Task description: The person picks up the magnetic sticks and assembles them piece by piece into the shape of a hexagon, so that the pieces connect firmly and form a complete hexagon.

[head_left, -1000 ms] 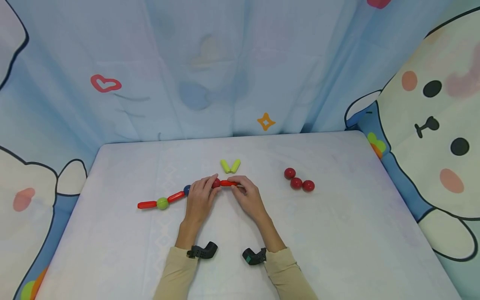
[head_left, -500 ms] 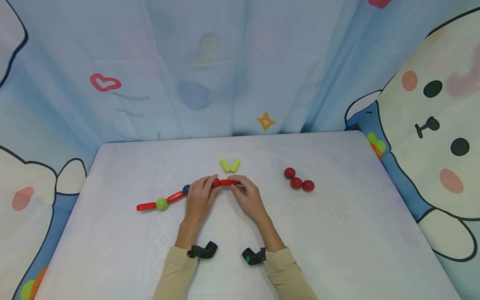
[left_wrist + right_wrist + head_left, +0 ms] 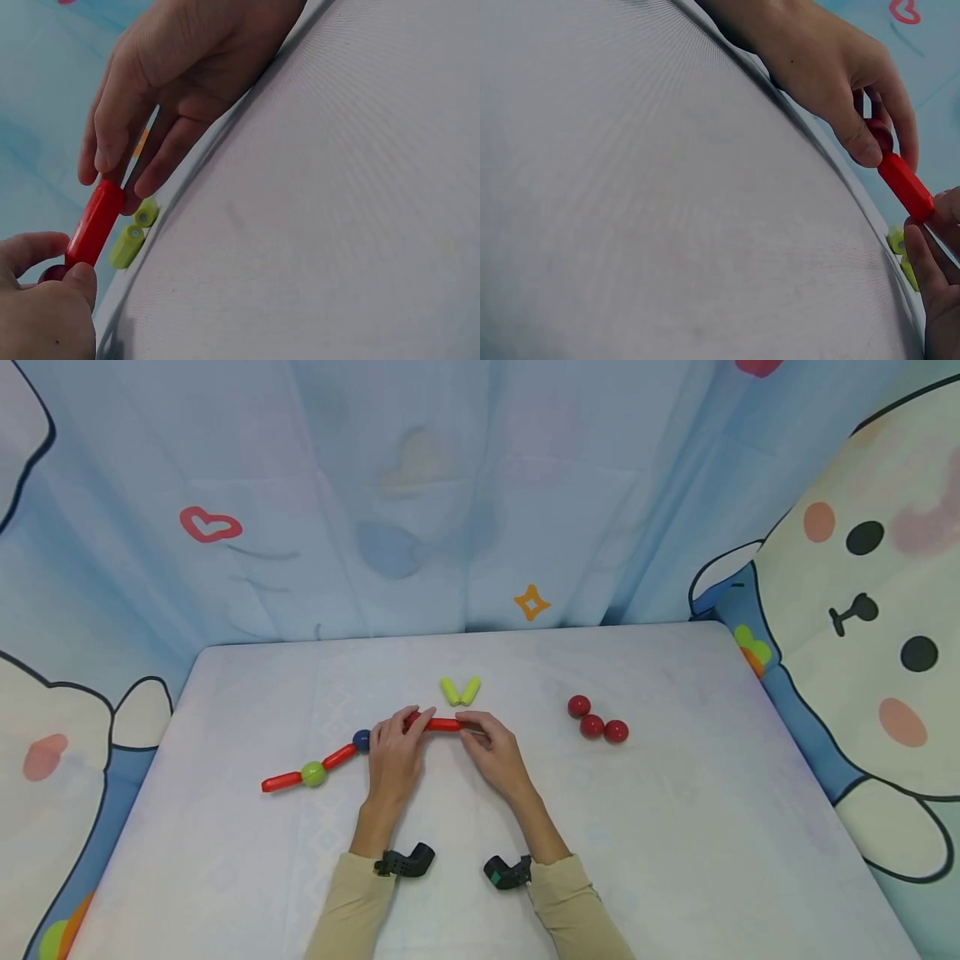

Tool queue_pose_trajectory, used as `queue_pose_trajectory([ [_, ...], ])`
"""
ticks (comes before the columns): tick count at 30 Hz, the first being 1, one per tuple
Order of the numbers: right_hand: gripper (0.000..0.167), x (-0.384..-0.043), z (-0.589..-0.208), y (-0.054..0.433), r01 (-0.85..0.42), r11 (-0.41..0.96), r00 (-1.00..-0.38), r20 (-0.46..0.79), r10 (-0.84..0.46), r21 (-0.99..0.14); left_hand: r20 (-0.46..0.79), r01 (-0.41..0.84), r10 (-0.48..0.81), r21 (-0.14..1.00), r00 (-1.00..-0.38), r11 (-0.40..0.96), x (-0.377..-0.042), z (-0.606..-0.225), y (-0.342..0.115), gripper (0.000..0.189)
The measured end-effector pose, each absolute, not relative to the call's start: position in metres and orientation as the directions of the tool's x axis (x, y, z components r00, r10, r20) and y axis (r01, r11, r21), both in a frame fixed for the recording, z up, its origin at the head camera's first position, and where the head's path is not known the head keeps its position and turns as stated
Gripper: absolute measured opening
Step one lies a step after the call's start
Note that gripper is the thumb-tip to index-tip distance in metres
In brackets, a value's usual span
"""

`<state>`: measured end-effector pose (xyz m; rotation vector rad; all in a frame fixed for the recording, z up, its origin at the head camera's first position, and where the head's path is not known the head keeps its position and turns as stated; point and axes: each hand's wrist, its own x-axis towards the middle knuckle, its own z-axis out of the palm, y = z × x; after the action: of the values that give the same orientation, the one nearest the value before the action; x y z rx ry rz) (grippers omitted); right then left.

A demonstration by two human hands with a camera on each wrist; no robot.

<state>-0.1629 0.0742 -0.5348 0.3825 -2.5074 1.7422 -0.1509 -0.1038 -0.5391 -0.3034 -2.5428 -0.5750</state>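
Note:
A chain of red sticks (image 3: 282, 782) joined by coloured balls runs leftward under my left hand (image 3: 393, 760). Its green ball (image 3: 313, 773) and blue ball (image 3: 362, 741) show beyond that hand. My left thumb and fingers pinch a dark red ball (image 3: 881, 136) in the chain, partly hidden by them. From this ball a red stick (image 3: 94, 225) points toward my right hand (image 3: 495, 760). Right fingertips pinch the stick's far end, as the right wrist view shows. The part of the chain beneath my left hand is hidden.
Two light green sticks (image 3: 450, 692) form a V just behind the hands. Three loose dark red balls (image 3: 592, 727) lie together on the right of the white-covered table (image 3: 675, 827). A blue patterned curtain (image 3: 450, 510) hangs behind the table's back edge.
My left hand has shifted slightly left with the chain, whose left end has swung left and a little nearer. The right hand has stayed nearly still, with less of the stick between its fingers.

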Motion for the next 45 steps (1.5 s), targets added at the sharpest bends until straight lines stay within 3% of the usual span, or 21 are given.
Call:
queue_pose_trajectory([
  [7, 0.027, -0.1644, -0.5358, 0.0742, -0.283, 0.314, -0.953, 0.229, -0.196, -0.906, 0.467, 0.271, 0.099, 0.318, -0.879, 0.908, -0.1503, -0.5377, -0.104, 0.045],
  [17, 0.025, -0.163, -0.5306, 0.0723, -0.255, 0.302, -0.96, 0.204, -0.191, -0.918, 0.386, 0.186, 0.052, 0.32, -0.921, 0.929, -0.152, -0.5384, -0.1057, 0.035],
  [38, 0.024, -0.1636, -0.5341, 0.0734, -0.227, 0.353, -0.972, 0.185, -0.148, -0.908, 0.396, 0.181, 0.036, 0.336, -0.918, 0.924, -0.1502, -0.5389, -0.1071, 0.048],
  [45, 0.024, -0.164, -0.5334, 0.0747, -0.245, 0.332, -0.968, 0.209, -0.14, -0.911, 0.403, 0.202, 0.04, 0.368, -0.914, 0.907, -0.1505, -0.5382, -0.107, 0.035],
])
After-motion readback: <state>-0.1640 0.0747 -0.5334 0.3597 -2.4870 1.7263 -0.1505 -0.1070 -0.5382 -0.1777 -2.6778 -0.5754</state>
